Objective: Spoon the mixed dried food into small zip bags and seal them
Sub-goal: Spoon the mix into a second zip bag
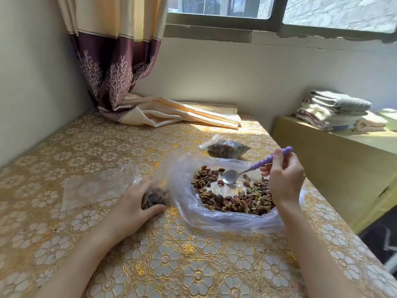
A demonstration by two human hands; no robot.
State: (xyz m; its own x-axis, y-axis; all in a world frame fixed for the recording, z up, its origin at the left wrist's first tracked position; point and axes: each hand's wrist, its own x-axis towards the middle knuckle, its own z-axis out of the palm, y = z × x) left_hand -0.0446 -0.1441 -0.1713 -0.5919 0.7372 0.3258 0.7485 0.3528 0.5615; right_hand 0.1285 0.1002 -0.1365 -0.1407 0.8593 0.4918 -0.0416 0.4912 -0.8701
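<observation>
A large clear plastic bag (189, 203) lies spread open on the table, with mixed dried food (236, 202) heaped inside it. My right hand (284, 179) grips the purple handle of a metal spoon (231, 176), whose empty bowl touches a bare patch among the food. My left hand (133, 208) curls round a small zip bag (155, 197) holding some dark dried food, just left of the large bag. A filled small zip bag (227, 148) lies farther back.
Empty clear zip bags (96, 188) lie flat left of my left hand. The table (171, 265) has a gold floral cover. A curtain (120, 67) and folded cloth (184, 114) sit at the back. Folded towels (335, 109) rest on a ledge at right.
</observation>
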